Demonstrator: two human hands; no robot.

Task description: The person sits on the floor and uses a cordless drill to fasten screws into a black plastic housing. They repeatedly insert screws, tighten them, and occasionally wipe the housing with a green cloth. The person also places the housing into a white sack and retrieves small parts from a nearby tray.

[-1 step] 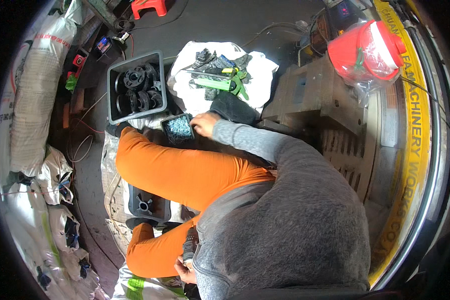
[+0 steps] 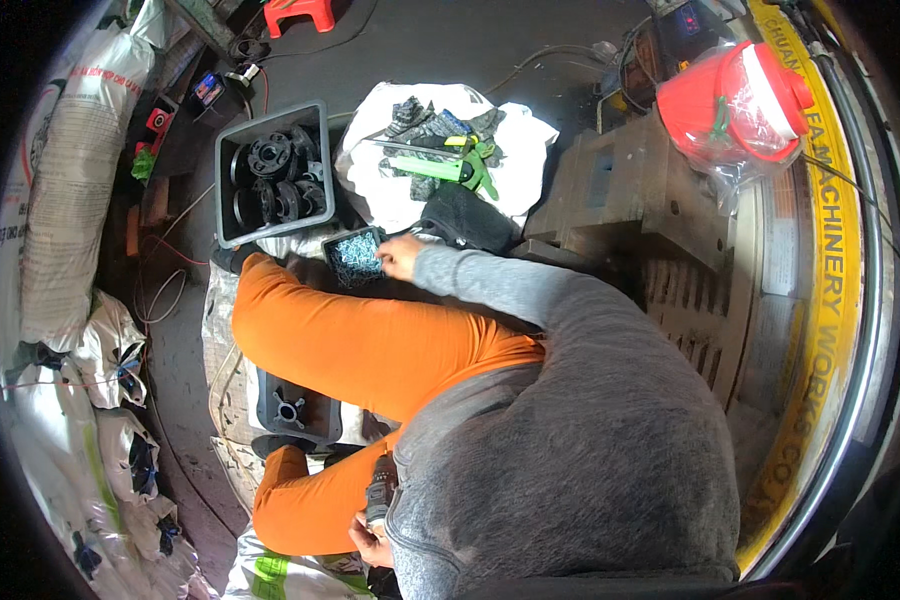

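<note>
My right hand reaches over the near rim of a small dark box of loose silvery screws. Its fingertips are bent together at the screws; what they pinch, if anything, is too small to make out. Low in the view, beside my orange-trousered thigh, my left hand is closed round a dark cordless drill, partly hidden by my grey top. A grey bin of black round wheel-like parts stands by the screw box. Between my legs sits a grey tray with a spoked metal part.
A white sack carries dark gloves and a green-handled tool. A heavy metal block and a red jug in plastic stand right. Filled sacks line the left; cables cross the floor. A red stool is far off.
My right hand has shifted slightly left and down, so its fingertips now lie over the screws. My left hand and the drill have not moved.
</note>
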